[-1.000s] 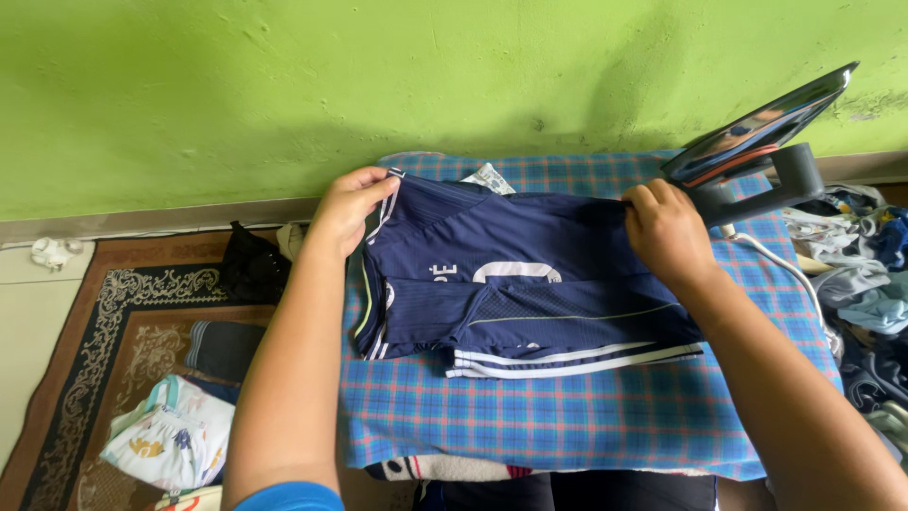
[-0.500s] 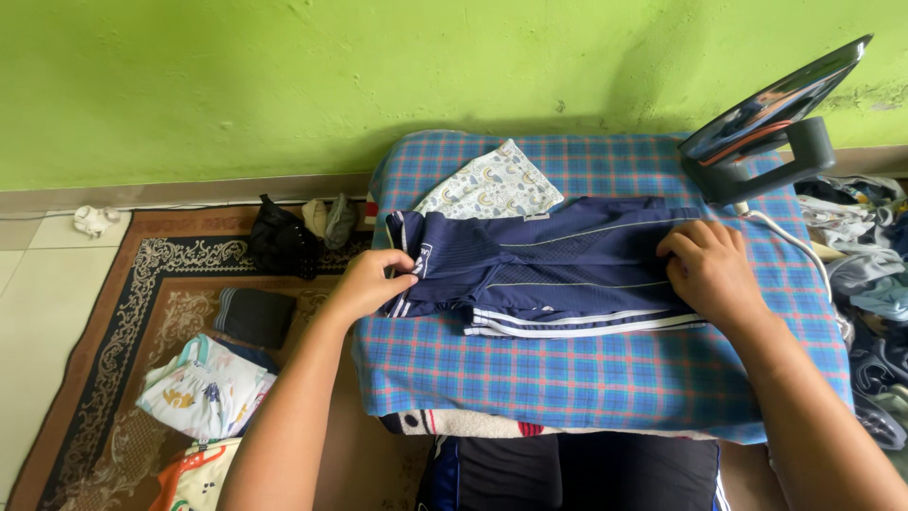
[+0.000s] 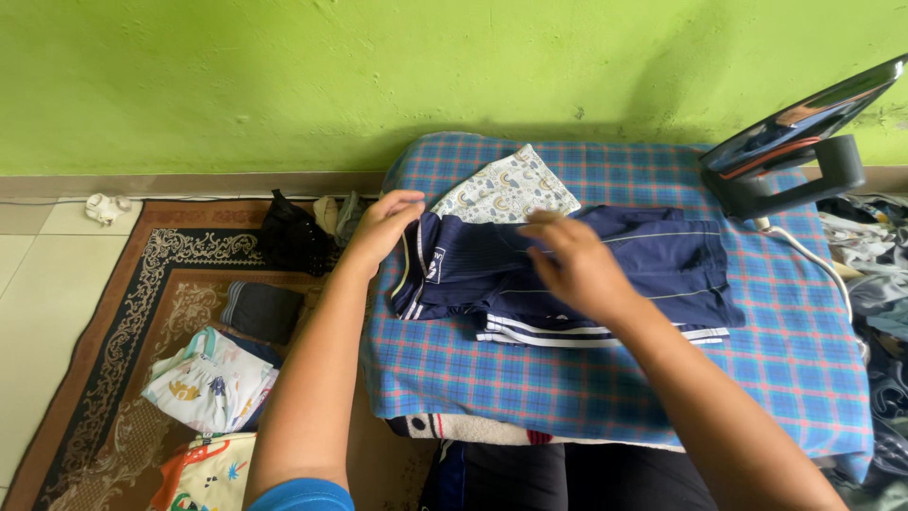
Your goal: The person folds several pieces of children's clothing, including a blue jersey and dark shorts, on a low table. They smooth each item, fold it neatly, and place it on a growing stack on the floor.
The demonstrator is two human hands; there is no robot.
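The folding of the navy jersey (image 3: 567, 270) looks half done; it lies in a long strip on the blue plaid cloth (image 3: 605, 388). The left hand (image 3: 383, 227) pinches its left end, the right hand (image 3: 572, 265) lies open on its middle. An iron (image 3: 790, 156) stands far right, by the green wall (image 3: 284, 76). Next likely calls for folding the ends inward

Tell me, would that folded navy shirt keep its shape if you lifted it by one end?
Probably not: the navy shirt lies in soft, uneven folds on the checked cloth, so it would likely droop and unfold. Its thin, smooth-looking fabric suggests it is light and may slide.
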